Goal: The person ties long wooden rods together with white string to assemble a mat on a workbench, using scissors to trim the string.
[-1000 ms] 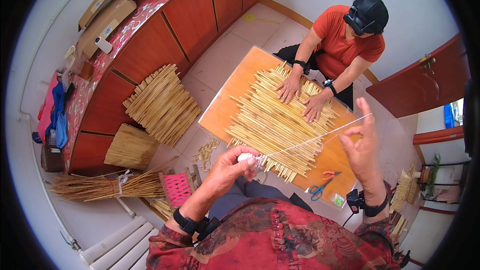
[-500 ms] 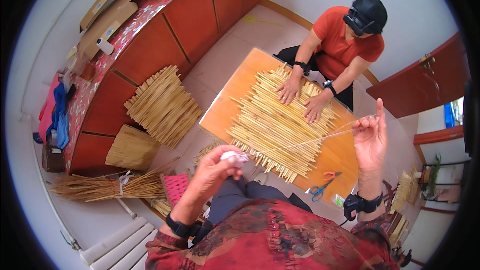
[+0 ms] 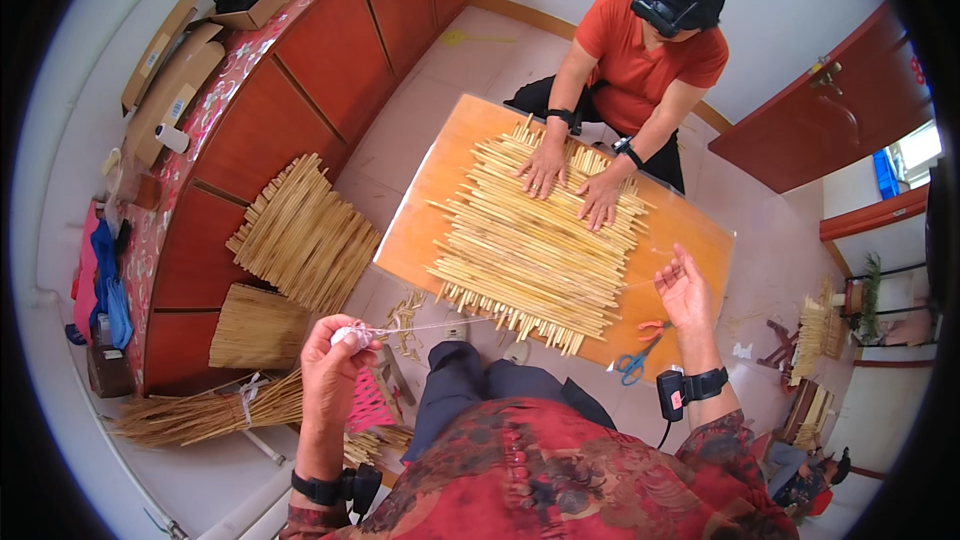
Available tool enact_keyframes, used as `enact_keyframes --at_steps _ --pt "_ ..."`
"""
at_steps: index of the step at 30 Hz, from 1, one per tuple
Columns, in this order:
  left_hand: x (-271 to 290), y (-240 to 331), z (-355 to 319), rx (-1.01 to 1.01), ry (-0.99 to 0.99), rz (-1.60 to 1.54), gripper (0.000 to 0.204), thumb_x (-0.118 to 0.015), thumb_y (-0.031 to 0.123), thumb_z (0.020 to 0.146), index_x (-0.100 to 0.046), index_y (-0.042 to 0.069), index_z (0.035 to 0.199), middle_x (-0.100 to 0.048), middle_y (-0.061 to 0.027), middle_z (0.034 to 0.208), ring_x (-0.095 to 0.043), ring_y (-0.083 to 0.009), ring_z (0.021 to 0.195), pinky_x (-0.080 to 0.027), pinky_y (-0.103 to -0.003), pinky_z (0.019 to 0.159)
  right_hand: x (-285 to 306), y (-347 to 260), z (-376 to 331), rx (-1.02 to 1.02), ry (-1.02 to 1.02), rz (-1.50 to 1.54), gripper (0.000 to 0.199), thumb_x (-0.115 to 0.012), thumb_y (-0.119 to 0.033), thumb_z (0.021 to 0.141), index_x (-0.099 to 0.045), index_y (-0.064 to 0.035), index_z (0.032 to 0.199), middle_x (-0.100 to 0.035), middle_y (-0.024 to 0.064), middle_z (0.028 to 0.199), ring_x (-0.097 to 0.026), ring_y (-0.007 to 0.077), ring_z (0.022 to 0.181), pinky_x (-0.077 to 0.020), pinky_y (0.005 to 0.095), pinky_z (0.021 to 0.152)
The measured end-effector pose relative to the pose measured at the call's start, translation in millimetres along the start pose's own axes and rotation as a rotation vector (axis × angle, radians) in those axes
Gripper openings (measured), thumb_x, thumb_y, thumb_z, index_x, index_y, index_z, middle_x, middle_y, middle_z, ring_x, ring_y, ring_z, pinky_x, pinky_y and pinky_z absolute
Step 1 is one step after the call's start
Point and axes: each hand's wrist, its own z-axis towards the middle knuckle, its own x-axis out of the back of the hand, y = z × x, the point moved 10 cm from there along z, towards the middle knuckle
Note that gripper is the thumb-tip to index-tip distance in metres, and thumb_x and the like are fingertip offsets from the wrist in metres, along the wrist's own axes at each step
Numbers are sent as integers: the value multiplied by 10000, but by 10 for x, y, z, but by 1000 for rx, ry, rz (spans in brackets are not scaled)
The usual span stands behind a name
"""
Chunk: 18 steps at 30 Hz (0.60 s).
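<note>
My left hand (image 3: 328,372) is closed around a small white bundle of thread (image 3: 352,337), left of the table's near edge. From it a thin thread (image 3: 450,323) stretches taut to my right hand (image 3: 686,292), turned palm up with the thread at its fingers, over the table's right part. Beneath the thread a mat of straw-coloured stalks (image 3: 530,250) lies on the orange-brown table (image 3: 450,140). Across from me, a person in a red shirt (image 3: 655,60) presses both hands (image 3: 570,185) flat on the stalks. Blue-handled scissors (image 3: 631,368) and an orange-handled tool (image 3: 652,326) lie near my right wrist.
Two stalk mats (image 3: 305,235) lean against the red cabinets (image 3: 325,55) at left. Below them lies a tied bundle of thin stalks (image 3: 200,414), beside a pink woven stool (image 3: 372,402). A dark red door (image 3: 820,105) stands at right.
My left hand has moved left with the thread bundle, and my right hand has come down and slightly left. The view has shifted. The other person's hands still rest on the stalks.
</note>
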Motion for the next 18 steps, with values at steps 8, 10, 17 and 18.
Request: enact_keyframes --at_steps 8,10,17,18 --pt "-170 43 -15 68 -91 -83 166 -501 136 833 -490 31 960 -579 -131 824 -566 -189 678 -466 -274 550 632 470 -214 -342 -37 -638 282 -473 -267 868 -506 -24 1008 -540 77 768 -595 192 691 -508 352 622" --pt "-232 65 -45 83 -124 -91 176 -492 162 839 -488 27 951 -576 -151 826 -564 -206 674 -456 -274 540 888 611 -342 -585 -126 -1216 280 -454 -253 861 -516 -18 999 -565 82 737 -600 197 571 -506 324 506" --pt "-498 280 -203 86 -192 59 200 -453 190 851 -478 13 940 -583 -166 815 -571 -214 619 -464 -279 490 -939 726 -275 213 -557 -1957 215 -538 -204 771 -549 0 706 -548 206 689 -545 355 649 -421 424 590" --pt "-588 290 -214 77 -182 70 216 -443 206 854 -472 7 932 -575 -165 770 -559 -211 577 -456 -275 475 -1421 657 -432 500 -674 -1672 173 -533 -166 774 -541 -6 709 -552 196 719 -537 356 663 -428 412 601"
